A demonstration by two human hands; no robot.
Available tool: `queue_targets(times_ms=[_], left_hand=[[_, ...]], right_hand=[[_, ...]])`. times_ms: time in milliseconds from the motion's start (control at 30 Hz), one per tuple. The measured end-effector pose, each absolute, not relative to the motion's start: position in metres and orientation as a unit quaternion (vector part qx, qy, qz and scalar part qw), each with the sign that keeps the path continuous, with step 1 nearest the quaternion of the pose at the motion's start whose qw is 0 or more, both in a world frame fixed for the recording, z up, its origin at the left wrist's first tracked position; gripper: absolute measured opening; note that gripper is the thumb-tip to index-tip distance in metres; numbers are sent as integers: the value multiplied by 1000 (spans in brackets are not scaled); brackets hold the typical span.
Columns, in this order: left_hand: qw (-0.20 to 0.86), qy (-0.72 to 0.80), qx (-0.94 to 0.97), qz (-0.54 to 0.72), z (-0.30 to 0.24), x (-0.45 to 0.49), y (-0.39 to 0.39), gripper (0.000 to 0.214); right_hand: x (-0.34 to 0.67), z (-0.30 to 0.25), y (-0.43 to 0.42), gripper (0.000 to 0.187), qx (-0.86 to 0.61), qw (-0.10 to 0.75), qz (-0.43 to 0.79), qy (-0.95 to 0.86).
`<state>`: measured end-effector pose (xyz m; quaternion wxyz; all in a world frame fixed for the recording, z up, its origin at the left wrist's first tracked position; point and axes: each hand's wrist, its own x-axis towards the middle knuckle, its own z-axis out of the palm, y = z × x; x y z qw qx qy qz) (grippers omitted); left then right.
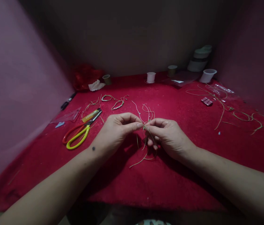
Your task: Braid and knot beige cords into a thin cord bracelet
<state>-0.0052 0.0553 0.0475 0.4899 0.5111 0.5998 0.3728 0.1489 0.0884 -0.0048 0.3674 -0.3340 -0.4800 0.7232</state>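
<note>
Left hand [122,125] and right hand [166,132]: thumb and forefinger of each pinched nearly closed, tips almost meeting, on a thin greenish cord [144,127] at a small knot-like bunch; the right hand's other fingers curl loosely below. Pale strands [139,113] fan out beyond the fingertips, loose tails [138,162] trail on the near side. Judged partway: a knot appears formed, ends are long and uncut. Two banded loops [117,108] beyond and left of the fingers look complete; scissors [88,127] rest to the fingers' left, unheld

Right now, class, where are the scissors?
In the head view, the scissors lie on the red surface, left of the left hand, beside a yellow object.
</note>
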Motion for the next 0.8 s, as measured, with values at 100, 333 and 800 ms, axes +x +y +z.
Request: queue_targets(times_ms=[100,333,800], left_hand=[[473,606,519,373,49,-3,56,14],[457,593,536,391,46,0,59,9],[321,621,603,385,37,6,56,6]], right_hand=[[149,-4,88,16,-338,366,720,-484],[150,-3,87,17,-356,352,696,-515],[149,-5,87,7,-359,356,689,-519]])
